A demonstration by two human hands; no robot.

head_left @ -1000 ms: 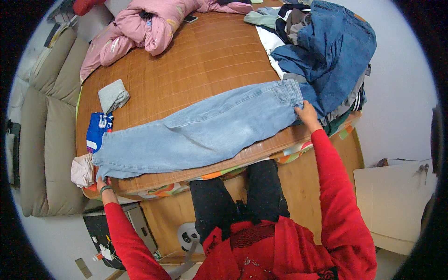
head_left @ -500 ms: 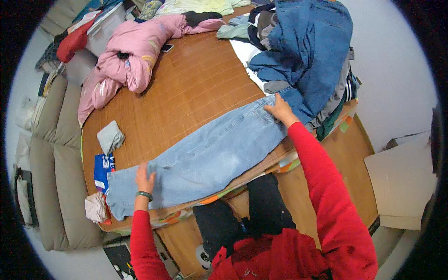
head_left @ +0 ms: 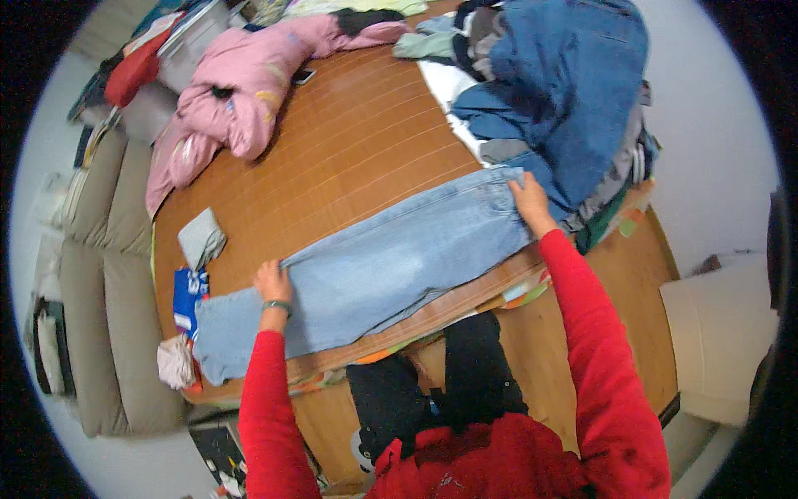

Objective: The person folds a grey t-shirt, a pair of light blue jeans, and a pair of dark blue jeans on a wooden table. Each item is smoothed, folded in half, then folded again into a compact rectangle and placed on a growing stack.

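A pair of light blue jeans [head_left: 399, 254] lies lengthwise along the near edge of the bed, its legs laid one over the other. The waist end is at the right and the hems are at the left. My right hand [head_left: 532, 204] is closed on the waistband corner. Further down the legs, my left hand [head_left: 273, 284], with a green bangle on the wrist, grips the far edge of the denim; its fingertips are partly hidden. Beside the hems are a folded grey cloth [head_left: 201, 239], a blue printed garment [head_left: 190, 291] and a pale pink bundle [head_left: 175, 363].
A heap of clothes with dark blue jeans [head_left: 573, 91] on top fills the far right of the brown bed mat [head_left: 357, 125]. A pink quilted garment [head_left: 237, 83] and a phone [head_left: 305, 76] lie at the far left. A beige sofa [head_left: 125, 333] stands left of the bed.
My left hand has moved from lying open near the hems to the jeans' far edge and closed there. My right hand stays at the waistband, and the jeans look straighter along their far side.
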